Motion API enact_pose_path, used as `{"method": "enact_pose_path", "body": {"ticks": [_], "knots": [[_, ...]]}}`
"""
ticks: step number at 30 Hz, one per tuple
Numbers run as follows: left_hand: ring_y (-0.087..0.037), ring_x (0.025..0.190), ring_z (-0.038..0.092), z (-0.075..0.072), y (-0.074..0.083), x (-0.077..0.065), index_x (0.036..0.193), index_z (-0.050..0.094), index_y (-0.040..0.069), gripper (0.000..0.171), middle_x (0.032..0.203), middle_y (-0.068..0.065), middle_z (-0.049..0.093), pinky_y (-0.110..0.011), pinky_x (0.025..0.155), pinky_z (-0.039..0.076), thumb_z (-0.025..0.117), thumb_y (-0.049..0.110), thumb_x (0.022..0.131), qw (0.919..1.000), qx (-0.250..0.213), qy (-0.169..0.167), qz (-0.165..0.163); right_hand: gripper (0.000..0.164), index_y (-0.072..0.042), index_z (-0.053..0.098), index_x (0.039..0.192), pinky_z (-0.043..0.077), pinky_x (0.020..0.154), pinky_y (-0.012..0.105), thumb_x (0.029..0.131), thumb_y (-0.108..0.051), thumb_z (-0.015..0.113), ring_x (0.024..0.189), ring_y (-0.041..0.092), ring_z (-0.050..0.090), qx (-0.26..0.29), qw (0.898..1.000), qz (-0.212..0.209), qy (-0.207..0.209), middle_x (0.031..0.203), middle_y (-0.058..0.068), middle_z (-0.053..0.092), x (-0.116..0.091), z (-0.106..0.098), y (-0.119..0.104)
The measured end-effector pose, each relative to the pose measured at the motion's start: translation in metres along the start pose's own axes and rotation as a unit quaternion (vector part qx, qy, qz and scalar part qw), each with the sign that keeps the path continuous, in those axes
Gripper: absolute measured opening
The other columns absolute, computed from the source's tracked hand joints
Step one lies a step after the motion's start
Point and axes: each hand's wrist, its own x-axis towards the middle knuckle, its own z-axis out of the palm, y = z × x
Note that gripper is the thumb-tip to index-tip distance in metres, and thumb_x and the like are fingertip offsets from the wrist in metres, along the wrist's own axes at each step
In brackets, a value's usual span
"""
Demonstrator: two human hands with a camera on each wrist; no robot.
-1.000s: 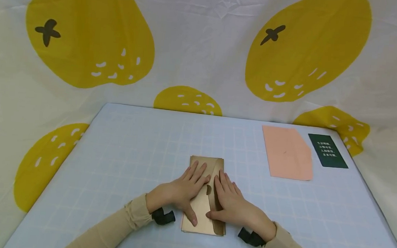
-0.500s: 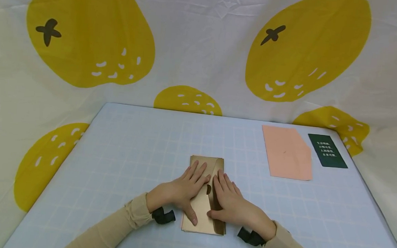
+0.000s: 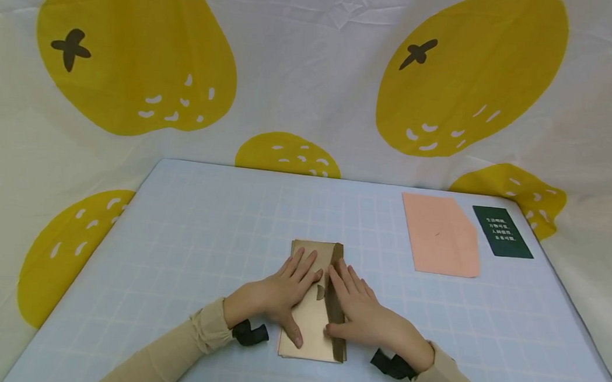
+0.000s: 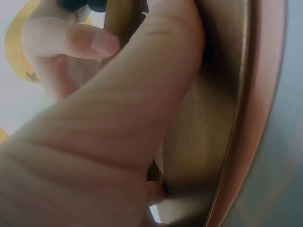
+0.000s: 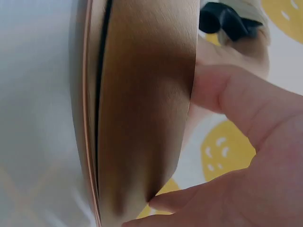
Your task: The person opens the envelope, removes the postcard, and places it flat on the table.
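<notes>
In the head view a tan paper envelope [image 3: 313, 311] lies lengthwise on the gridded pale blue counter [image 3: 230, 227], near its front edge, between the two hands; the left hand [image 3: 281, 292] rests flat on it with fingers spread and thumb held apart, while the right hand [image 3: 367, 311] touches the raised flap [image 3: 334, 309] along its right side, fingers straight and close together, thumb apart from them and near the flap's lower part; farther back on the right lie a pink sheet [image 3: 441, 237] with angled corners and, just beside it, a dark green card [image 3: 503, 232] with white characters, and behind the counter hangs a white curtain [image 3: 308, 62] with large yellow fruit. The left wrist view is mostly filled by the near hand, so the spread of its fingers cannot be told there, but it shows a pinkish layer [image 4: 255, 94] under the tan paper, of which the head view gives only a sliver, and the other hand's thumb at the upper left. The right wrist view shows the flap's broad brown face standing up, with a dark gap between it and the layers underneath, and the right hand's fingers touching its edge
</notes>
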Motion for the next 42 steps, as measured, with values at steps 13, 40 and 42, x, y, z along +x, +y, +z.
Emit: {"method": "enact_pose_path", "body": {"ticks": [13,40,42], "knots": [[-0.044,0.146,-0.020,-0.002,0.000,-0.002,0.160,0.010,0.009,0.140,0.162,-0.020,-0.019,-0.053,0.118,0.003,0.078,0.076,0.057,0.9999,-0.012,-0.003,-0.010,0.100,-0.002,0.024,0.156,0.005,0.113,0.066,0.079,-0.026,0.083,0.148,0.044,-0.005,-0.022,0.999,-0.015,0.026,0.163,0.021,-0.010,-0.010,-0.025,0.010],[-0.043,0.146,-0.019,-0.001,0.002,-0.001,0.160,0.011,0.009,0.140,0.162,-0.020,-0.019,-0.051,0.119,0.003,0.079,0.075,0.057,0.9999,-0.007,-0.002,-0.012,0.118,0.018,0.022,0.148,0.006,0.115,0.061,0.064,-0.023,0.094,0.148,0.047,0.004,-0.054,0.999,0.006,0.001,0.159,0.033,0.008,0.005,-0.024,0.033],[-0.043,0.146,-0.019,-0.002,0.001,-0.002,0.160,0.011,0.008,0.140,0.162,-0.020,-0.018,-0.051,0.119,0.004,0.079,0.075,0.057,0.9999,-0.007,-0.001,-0.012,0.121,0.017,0.019,0.149,0.007,0.116,0.060,0.064,-0.025,0.094,0.148,0.046,0.004,-0.046,0.999,0.002,-0.002,0.160,0.032,0.006,0.006,-0.022,0.036]]}}
